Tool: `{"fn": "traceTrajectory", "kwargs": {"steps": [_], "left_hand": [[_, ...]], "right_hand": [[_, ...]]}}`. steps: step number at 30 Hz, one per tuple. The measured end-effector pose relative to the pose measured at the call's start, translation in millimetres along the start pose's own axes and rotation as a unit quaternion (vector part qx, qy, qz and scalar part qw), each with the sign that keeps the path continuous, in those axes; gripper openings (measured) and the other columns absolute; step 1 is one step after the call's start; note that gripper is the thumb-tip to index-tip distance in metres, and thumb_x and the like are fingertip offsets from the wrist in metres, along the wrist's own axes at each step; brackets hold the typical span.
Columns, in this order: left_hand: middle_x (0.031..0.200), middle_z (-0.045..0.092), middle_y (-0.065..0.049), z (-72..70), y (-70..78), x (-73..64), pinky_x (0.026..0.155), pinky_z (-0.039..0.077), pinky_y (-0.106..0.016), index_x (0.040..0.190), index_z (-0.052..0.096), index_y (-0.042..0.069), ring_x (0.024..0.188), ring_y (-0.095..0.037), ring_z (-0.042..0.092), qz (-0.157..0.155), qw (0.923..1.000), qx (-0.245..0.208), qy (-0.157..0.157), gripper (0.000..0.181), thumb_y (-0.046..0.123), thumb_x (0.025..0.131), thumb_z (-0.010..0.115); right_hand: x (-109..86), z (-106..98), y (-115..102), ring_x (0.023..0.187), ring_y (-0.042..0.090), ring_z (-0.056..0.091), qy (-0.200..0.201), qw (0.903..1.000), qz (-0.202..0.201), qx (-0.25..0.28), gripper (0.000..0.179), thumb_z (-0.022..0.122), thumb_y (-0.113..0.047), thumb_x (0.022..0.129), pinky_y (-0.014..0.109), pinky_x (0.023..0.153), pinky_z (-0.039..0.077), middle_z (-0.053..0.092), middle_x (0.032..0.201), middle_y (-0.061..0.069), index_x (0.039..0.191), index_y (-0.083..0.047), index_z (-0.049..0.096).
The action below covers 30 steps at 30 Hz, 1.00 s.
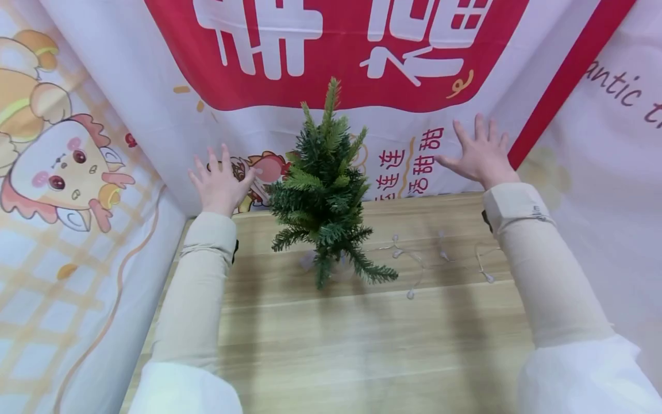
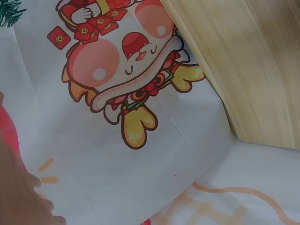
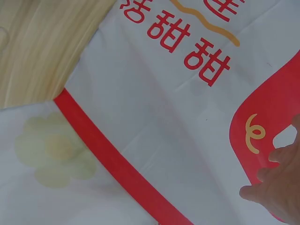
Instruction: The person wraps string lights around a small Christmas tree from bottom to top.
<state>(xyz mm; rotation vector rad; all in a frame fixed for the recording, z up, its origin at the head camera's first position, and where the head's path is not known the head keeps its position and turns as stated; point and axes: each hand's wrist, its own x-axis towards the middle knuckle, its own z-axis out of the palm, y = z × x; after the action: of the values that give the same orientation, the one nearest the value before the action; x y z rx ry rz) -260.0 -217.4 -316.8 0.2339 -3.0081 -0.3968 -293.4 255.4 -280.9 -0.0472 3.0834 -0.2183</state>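
A small artificial Christmas tree (image 1: 328, 195) stands upright on the wooden table, near its back edge. To the left of the tree, my left hand (image 1: 219, 184) is held up with its fingers spread and nothing in it. My right hand (image 1: 481, 152) is likewise raised on the far right, fingers spread and holding nothing. A string of fairy lights (image 1: 414, 256) lies on the table right of the tree; part of it passes out of sight behind the foliage and my right sleeve. In the right wrist view, fingers (image 3: 276, 183) show at the lower right.
Printed cloth (image 1: 336, 86) with red and white lettering hangs behind the table (image 1: 362, 345). More patterned cloth (image 1: 67, 259) walls in the left side, and a white cloth (image 1: 615, 230) the right. A tree branch tip (image 2: 10, 13) appears in the left wrist view.
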Motion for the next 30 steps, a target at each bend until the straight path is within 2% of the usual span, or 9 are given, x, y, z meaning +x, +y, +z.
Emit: {"fn": "traceTrajectory", "kwargs": {"steps": [7, 16, 24, 30], "left_hand": [[0.159, -0.009, -0.023, -7.6, 3.2, 1.2, 0.116, -0.006, -0.066, 0.153, -0.011, 0.014, 0.144, -0.049, -0.013, -0.004, 1.0, 0.004, 0.002, 0.082, 0.055, 0.097, 0.031], [0.161, -0.002, -0.02, -30.2, 26.2, 7.1, 0.117, -0.001, -0.065, 0.154, -0.006, 0.014, 0.145, -0.049, -0.005, -0.004, 0.9976, -0.024, 0.065, 0.07, 0.042, 0.1, 0.029], [0.163, -0.007, -0.008, -60.9, 68.0, 5.9, 0.121, -0.003, -0.058, 0.154, -0.008, 0.023, 0.148, -0.039, -0.01, 0.039, 0.9898, -0.101, 0.092, 0.064, 0.039, 0.101, 0.025], [0.163, -0.009, 0.002, -86.5, 107.7, -5.1, 0.123, -0.004, -0.051, 0.153, -0.008, 0.03, 0.15, -0.031, -0.011, 0.058, 0.9834, -0.14, 0.1, 0.062, 0.044, 0.101, 0.024]], "right_hand": [[-1.4, -9.0, 1.5, 0.143, 0.05, -0.016, 0.006, 1.0, -0.002, -0.006, 0.09, 0.047, -0.052, 0.091, 0.072, 0.112, -0.003, -0.022, 0.155, 0.026, 0.153, -0.018, -0.009], [-4.5, -21.2, 4.9, 0.144, 0.049, -0.014, 0.023, 0.9997, -0.009, -0.01, 0.089, 0.048, -0.05, 0.092, 0.068, 0.115, -0.002, -0.021, 0.156, 0.024, 0.153, -0.019, -0.01], [-6.0, -28.9, 9.7, 0.145, 0.046, -0.016, 0.038, 0.9992, -0.007, -0.015, 0.09, 0.051, -0.048, 0.091, 0.065, 0.117, -0.004, -0.022, 0.157, 0.02, 0.152, -0.022, -0.011], [-7.2, -27.7, 14.0, 0.145, 0.045, -0.016, 0.039, 0.9991, -0.008, -0.011, 0.089, 0.051, -0.048, 0.092, 0.065, 0.117, -0.003, -0.022, 0.157, 0.02, 0.153, -0.022, -0.009]]}}
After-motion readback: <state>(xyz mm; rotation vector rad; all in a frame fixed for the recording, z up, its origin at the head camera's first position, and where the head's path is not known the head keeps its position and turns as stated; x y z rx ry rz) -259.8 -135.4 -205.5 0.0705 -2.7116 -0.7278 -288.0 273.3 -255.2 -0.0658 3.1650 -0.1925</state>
